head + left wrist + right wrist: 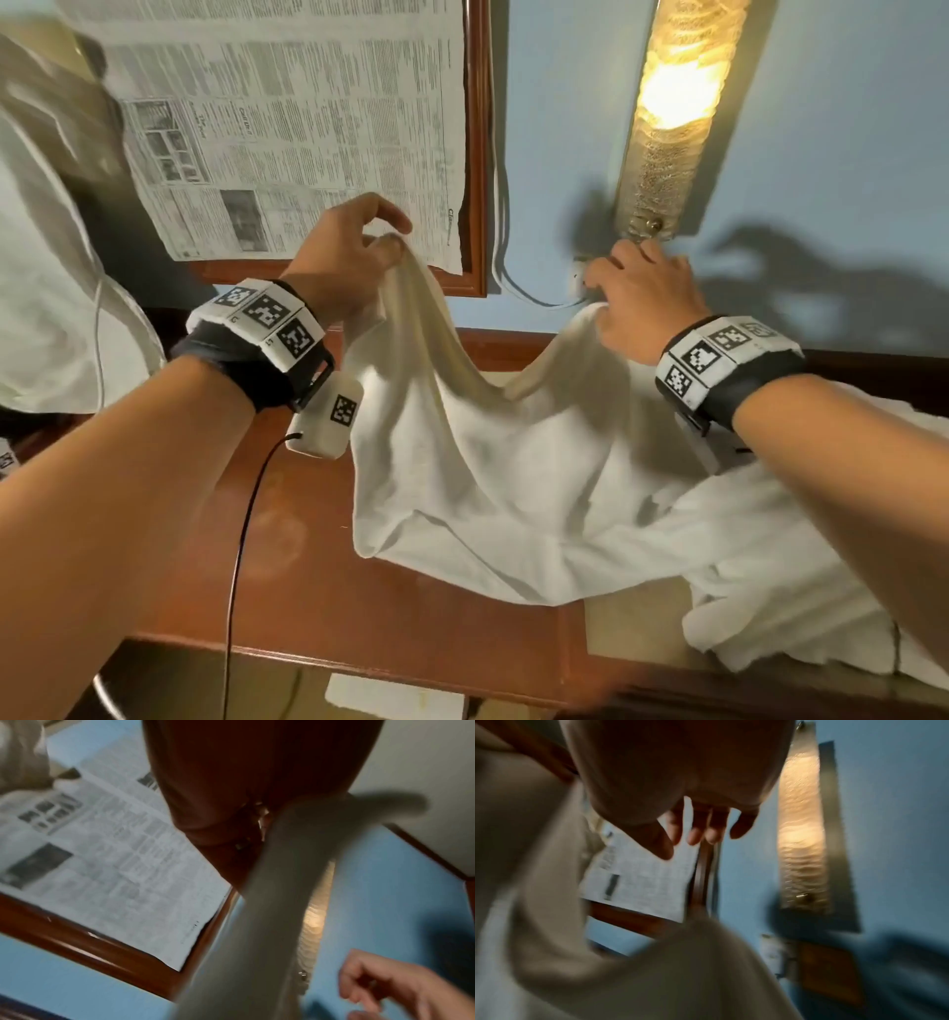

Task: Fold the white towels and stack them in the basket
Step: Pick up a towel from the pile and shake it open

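A white towel (513, 462) hangs in front of me, its lower part lying on the brown table (308, 591). My left hand (393, 234) pinches one corner and holds it high; in the left wrist view the cloth (257, 923) runs down from that hand (257, 811). My right hand (598, 288) hovers just over a second raised peak of the towel. The blurred right wrist view shows this hand (693, 837) with loosely spread fingers (698, 833) and no cloth between them; the towel (654, 973) is below. No basket is in view.
More crumpled white towels (796, 591) lie on the table at the right. Behind stand a wood frame covered with newspaper (287, 128) and a lit wall lamp (672, 103). A black cable (241, 539) hangs from my left wrist. A pale bulky shape (46, 282) is at far left.
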Available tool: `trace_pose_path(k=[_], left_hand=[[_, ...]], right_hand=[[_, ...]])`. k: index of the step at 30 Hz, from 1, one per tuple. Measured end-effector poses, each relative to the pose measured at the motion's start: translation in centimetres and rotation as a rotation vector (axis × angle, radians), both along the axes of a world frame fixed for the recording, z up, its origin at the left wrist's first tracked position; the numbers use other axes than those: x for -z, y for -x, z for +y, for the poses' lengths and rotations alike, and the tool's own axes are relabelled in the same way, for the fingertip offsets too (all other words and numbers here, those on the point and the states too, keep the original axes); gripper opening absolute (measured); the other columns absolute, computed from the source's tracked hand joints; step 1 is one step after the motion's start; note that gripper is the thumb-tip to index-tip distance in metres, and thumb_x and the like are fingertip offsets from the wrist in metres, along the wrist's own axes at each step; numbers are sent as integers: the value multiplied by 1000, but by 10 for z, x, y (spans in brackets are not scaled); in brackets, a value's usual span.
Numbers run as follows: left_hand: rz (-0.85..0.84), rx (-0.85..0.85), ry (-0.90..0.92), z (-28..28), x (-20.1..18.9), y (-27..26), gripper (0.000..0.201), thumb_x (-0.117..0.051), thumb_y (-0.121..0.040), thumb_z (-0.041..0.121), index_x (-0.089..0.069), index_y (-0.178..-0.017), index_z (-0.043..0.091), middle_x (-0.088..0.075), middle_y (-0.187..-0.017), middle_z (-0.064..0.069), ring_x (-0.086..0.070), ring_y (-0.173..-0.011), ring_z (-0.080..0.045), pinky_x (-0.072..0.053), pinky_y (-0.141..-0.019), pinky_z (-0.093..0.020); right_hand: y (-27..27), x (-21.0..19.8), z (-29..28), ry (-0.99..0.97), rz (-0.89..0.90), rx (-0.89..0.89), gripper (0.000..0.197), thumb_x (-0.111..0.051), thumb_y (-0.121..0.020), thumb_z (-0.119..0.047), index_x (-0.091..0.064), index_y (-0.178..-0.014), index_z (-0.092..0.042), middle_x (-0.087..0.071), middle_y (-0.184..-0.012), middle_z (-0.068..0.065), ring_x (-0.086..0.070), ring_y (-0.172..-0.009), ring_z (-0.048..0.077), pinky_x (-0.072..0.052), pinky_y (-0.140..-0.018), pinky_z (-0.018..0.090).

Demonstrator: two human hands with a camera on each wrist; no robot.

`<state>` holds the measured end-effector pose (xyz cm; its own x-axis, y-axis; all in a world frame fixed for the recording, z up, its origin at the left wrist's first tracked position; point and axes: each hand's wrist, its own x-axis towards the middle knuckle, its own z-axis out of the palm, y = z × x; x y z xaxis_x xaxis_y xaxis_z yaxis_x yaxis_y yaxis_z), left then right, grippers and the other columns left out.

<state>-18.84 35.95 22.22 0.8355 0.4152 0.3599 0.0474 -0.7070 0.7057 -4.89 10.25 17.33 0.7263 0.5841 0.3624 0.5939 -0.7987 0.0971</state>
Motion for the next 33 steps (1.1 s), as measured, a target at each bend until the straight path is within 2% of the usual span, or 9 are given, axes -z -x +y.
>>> trace_pose_path(k=[3, 5, 8, 11, 14, 21, 27, 30, 33], left_hand=[[-19, 208, 211, -28, -6, 1, 19, -54, -96, 0, -64, -105, 14, -66, -87, -4, -62, -62, -17, -55, -54, -26], [-43, 288, 365, -42, -11, -1, 19, -52, -95, -5, -65, -102, 8, -63, -79, -4, -64, -58, -12, -56, -56, -29], [-97, 351, 513, -56, -21, -6, 18, -53, -97, -4, -67, -106, 2, -67, -79, -6, -67, -65, -16, -56, -59, -28], [-160, 444, 612, -63, -31, -8, 14, -57, -98, 1, -68, -106, 3, -74, -98, -13, -73, -90, -28, -60, -83, -40], [-222, 491, 598, -62, -41, -7, 15, -55, -99, 4, -70, -104, 7, -75, -103, -13, -74, -97, -26, -58, -90, -41], [-346, 432, 587, -2, -48, 28, 18, -54, -99, 2, -70, -94, 10, -76, -88, -2, -75, -91, -22, -56, -93, -43], [-260, 418, 571, 70, -33, 66, 19, -56, -98, 1, -72, -93, 11, -74, -83, -4, -74, -82, -21, -61, -84, -36], [-214, 484, 491, 74, -21, 83, 20, -59, -97, 1, -73, -90, 12, -75, -77, 1, -72, -74, -15, -61, -76, -31], [-199, 479, 487, 87, -16, 99, 20, -60, -96, 1, -74, -88, 14, -76, -81, -3, -74, -78, -22, -62, -78, -38]], right_hand=[[44, 11, 31, -272, 160, -374, 6, -56, -81, -17, -55, -86, -13, -56, -82, 2, -56, -77, 29, -42, -64, 34], [70, 11, 44, -435, 241, -499, 17, -55, -82, -25, -53, -73, -11, -57, -65, 4, -53, -59, 26, -39, -54, 31], [84, 6, 49, -601, 270, -464, 42, -55, -85, -55, -63, -74, -15, -61, -62, -3, -56, -57, 18, -44, -53, 34], [77, -4, 47, -685, 315, -271, 55, -60, -79, -72, -51, -54, -23, -47, -47, -10, -47, -45, 9, -34, -49, 27], [73, -6, 49, -706, 325, -68, 56, -68, -82, -55, -34, -52, -22, -40, -47, -6, -40, -44, 14, -28, -47, 27], [86, 49, 56, -956, 427, -72, 29, -62, -91, -17, -68, -63, -12, -67, -64, 4, -62, -66, 24, -51, -74, 44], [143, 24, 118, -1017, 596, -222, 23, -67, -90, -31, -66, -110, -18, -70, -103, -2, -65, -96, 5, -50, -85, 20], [174, 4, 159, -1027, 498, -236, 12, -62, -94, -28, -64, -95, -16, -64, -78, 1, -60, -66, 13, -47, -62, 28], [190, -8, 171, -1118, 404, -169, 9, -56, -97, -18, -62, -89, -19, -62, -76, 11, -53, -64, 13, -40, -56, 27]])
